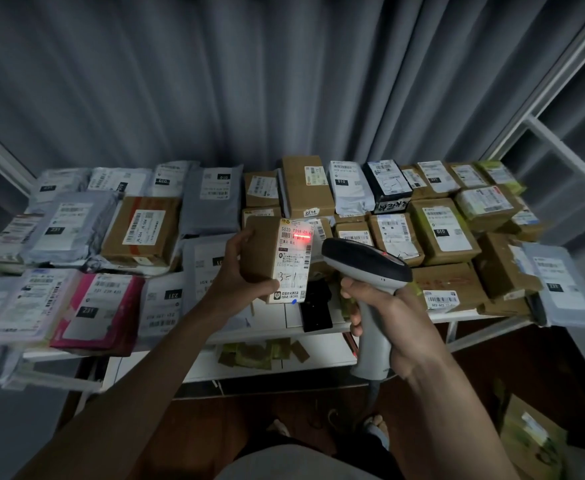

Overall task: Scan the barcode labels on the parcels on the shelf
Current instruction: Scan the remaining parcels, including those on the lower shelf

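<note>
My left hand (241, 263) grips a small brown cardboard parcel (261, 244) and holds it upright above the shelf's front edge. Its white shipping label (294, 261) faces me, and a red scan line glows across the barcode near the label's top. My right hand (384, 317) is closed around the handle of a grey and black barcode scanner (367, 268), whose head points left at the label from a short distance. Many other labelled parcels lie on the white shelf (318, 329).
Grey poly bags and a pink mailer (99, 310) fill the shelf's left side; brown boxes (443, 230) crowd the right. A black item (315, 308) lies under the held parcel. A grey curtain hangs behind. White rack posts stand at both sides. A carton (533, 441) sits on the floor.
</note>
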